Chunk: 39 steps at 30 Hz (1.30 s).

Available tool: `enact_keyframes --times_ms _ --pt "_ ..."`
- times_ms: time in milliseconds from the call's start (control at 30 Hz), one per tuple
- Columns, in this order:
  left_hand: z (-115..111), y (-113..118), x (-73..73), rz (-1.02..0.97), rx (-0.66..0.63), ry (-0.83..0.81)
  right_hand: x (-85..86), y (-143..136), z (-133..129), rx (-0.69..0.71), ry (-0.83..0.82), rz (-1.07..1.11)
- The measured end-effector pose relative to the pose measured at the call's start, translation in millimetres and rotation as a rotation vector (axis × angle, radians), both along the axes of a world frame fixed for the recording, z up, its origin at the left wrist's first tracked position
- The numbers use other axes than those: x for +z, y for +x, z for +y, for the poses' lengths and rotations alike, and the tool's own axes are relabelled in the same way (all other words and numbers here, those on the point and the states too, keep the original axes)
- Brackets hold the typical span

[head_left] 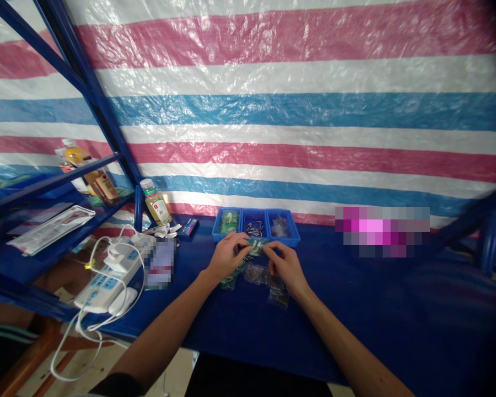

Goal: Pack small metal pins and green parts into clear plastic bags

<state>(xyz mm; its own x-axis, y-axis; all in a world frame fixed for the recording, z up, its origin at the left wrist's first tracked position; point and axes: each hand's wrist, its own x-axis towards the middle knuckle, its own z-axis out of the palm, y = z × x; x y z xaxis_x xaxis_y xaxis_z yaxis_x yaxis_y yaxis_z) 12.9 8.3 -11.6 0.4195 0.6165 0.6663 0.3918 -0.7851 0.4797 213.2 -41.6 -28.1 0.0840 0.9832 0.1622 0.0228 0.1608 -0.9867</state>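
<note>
Just in front of the blue bins, my left hand and my right hand pinch a small green printed packet from either side. Several dark, thin metal pieces show by my left fingers, too small to name. Below my left hand lie more green packets. Small clear bags are on the table between my hands, and another clear bag lies under my right hand. The left bin holds green packets, the middle bin loose metal pieces, and the right bin clear bags.
On the blue table, a power strip with looping white cables stands left, near a blurred phone-like item. A drink bottle and a small blue box are behind. A blue metal frame rises left; a striped sheet hangs behind.
</note>
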Motion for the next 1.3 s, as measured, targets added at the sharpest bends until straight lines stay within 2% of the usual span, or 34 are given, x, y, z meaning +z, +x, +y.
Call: enact_keyframes --times_ms 233,400,667,867,1133,1200,1300 --pt "-1.3 1.3 -0.4 -0.002 -0.004 -0.010 -0.7 0.6 2.1 -0.019 0.020 0.131" --pt "-0.9 0.5 1.4 0.009 -0.080 0.027 -0.2 0.2 2.2 -0.012 0.009 0.221" --pt "1.9 0.6 0.4 -0.013 -0.089 0.037 4.0 0.7 0.7 0.012 0.014 0.139" --pt "-1.4 0.0 5.8 -0.005 -0.089 0.039 5.0 1.4 1.2 -0.015 -0.009 0.151" --pt "-0.1 -0.4 0.5 -0.003 0.014 0.013 -1.3 6.3 4.9 -0.087 0.093 0.036" --pt "1.1 -0.6 -0.4 -0.007 0.032 -0.002 0.5 5.6 4.0 -0.071 0.077 0.069" --pt "1.8 -1.3 2.0 0.004 -0.025 0.014 6.9 3.0 0.3 -0.003 0.039 0.126"
